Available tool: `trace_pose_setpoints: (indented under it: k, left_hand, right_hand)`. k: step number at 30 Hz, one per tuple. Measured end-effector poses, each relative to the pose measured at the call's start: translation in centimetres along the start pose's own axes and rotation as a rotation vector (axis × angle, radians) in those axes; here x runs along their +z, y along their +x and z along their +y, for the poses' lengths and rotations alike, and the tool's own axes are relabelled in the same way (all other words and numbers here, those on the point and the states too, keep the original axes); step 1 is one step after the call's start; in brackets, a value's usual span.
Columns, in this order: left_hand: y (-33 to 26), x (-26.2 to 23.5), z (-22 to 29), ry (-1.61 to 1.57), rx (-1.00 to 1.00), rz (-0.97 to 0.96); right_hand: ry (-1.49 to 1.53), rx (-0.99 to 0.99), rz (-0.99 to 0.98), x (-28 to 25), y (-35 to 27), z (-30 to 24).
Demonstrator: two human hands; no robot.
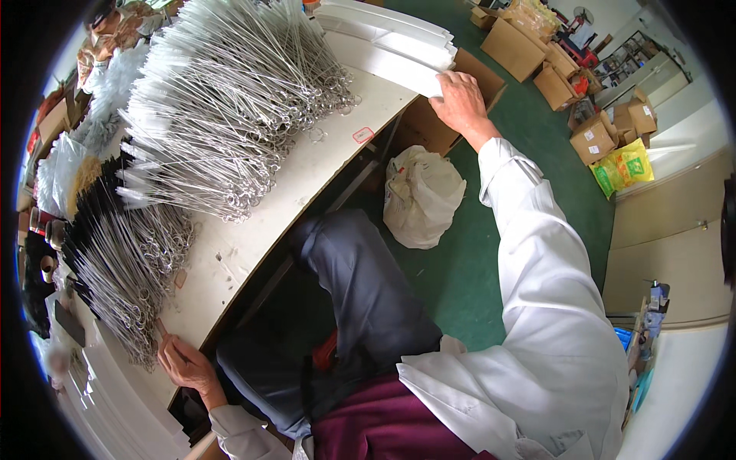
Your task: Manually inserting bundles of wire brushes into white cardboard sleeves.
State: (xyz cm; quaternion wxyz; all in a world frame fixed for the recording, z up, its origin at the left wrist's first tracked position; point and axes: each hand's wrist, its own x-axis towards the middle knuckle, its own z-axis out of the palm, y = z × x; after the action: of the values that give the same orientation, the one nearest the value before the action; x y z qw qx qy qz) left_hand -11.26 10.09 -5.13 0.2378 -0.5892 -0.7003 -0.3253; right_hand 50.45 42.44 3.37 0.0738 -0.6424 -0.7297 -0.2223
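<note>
My right hand (461,103) reaches to the table's far right end and grips the edge of a stack of long white strips (395,47), thumb apart from the fingers. My left hand (186,363) rests at the table's near edge, its fingers loosely bent, with nothing visible in them. Just beyond it lies a pile of black-bristled wire brushes (126,261), their looped ends toward me. A much bigger heap of white-bristled wire brushes (230,107) covers the middle of the table, loops also facing me.
The pale tabletop (230,253) has a small red-framed label (363,136) near its edge. A white sack (423,197) stands on the green floor below. More white strips (115,391) lie at the near left. Cardboard boxes (515,49) and a yellow-green bag (622,167) stand right.
</note>
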Motion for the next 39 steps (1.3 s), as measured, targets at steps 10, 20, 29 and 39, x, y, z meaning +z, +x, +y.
trace_pose_setpoints:
  k: [10,20,29,39]
  left_hand:
    - [-0.3,0.3,-0.6,0.023,-0.001,0.018]
    - [-0.1,0.1,-0.1,0.006,0.012,0.011]
    - [0.1,0.1,0.2,-0.027,-0.013,0.003]
    - [-0.2,-1.4,0.0,-0.167,-0.055,0.041]
  right_hand:
    - [0.088,0.003,-0.061,-1.7,-0.9,-1.1]
    - [0.392,0.149,-0.034,-4.4,-4.7,-2.8]
    - [0.914,0.345,-0.137,-4.2,-16.2,-6.6]
    - [1.813,0.702,0.017,-7.9,-24.3,-12.8]
